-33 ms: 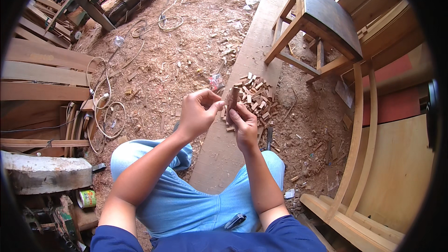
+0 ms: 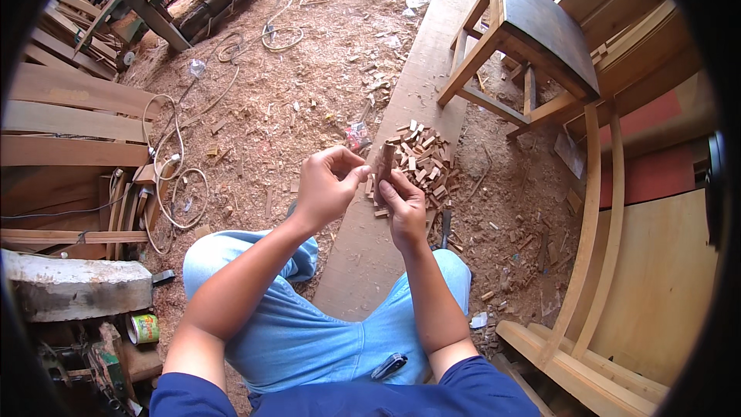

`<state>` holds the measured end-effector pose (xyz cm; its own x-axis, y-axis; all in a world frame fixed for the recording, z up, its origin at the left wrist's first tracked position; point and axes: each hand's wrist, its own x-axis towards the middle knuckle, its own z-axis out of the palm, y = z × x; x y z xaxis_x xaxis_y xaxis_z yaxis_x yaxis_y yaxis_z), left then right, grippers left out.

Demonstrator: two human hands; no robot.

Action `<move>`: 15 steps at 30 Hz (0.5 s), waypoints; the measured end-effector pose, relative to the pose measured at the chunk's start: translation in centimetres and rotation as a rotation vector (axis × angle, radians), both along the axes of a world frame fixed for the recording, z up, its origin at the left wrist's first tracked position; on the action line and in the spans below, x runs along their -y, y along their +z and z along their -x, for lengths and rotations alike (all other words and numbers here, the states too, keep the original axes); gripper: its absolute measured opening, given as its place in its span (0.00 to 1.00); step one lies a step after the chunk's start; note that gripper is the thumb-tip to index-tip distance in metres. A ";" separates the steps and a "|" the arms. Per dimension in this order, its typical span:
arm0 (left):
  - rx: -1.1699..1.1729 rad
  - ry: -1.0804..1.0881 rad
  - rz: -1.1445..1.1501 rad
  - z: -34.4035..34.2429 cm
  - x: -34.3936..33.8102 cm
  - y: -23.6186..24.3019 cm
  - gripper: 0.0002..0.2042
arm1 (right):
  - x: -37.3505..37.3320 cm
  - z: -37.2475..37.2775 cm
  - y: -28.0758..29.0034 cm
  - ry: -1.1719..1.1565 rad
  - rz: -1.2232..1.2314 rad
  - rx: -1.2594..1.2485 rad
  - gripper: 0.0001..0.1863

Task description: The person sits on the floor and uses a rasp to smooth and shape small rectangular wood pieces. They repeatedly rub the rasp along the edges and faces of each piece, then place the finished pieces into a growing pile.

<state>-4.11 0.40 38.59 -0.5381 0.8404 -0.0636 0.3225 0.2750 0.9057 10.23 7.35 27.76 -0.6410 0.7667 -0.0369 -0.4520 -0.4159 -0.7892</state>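
Note:
My right hand (image 2: 405, 210) is wrapped round a short dark brown wooden piece (image 2: 386, 161), held upright over the board. Just left of it, my left hand (image 2: 328, 189) has thumb and forefinger pinched together close to the wood. Whatever sits in that pinch is too small to make out. Behind and below my right hand lies a pile of small cut wood blocks (image 2: 426, 156) on a long flat board (image 2: 359, 262). A dark, narrow tool (image 2: 446, 225) lies by the near right side of the pile, its kind unclear.
A wooden stool (image 2: 548, 31) stands at the far right, partly over the board. Curved wooden frame parts (image 2: 594, 262) lean at the right. Loose pale cable (image 2: 181, 177) coils on the shavings-covered floor at left, beside stacked planks (image 2: 73, 120). A green can (image 2: 143, 329) lies lower left.

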 end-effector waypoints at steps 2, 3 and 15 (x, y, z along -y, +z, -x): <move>0.018 0.031 -0.022 -0.2 0.0 -0.2 0.04 | 0.0 -0.2 0.0 0.027 -0.013 -0.001 0.15; 0.018 0.012 -0.023 -0.3 0.0 -0.3 0.04 | 0.1 -0.3 0.0 0.019 0.003 0.004 0.15; -0.001 -0.002 -0.071 0.1 -1.0 -0.3 0.05 | -0.6 0.0 0.6 -0.021 0.007 0.013 0.14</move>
<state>-4.18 1.39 38.31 -0.5362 0.8441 -0.0033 0.3243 0.2096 0.9224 10.19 7.90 28.34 -0.6242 0.7797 -0.0500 -0.4506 -0.4115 -0.7922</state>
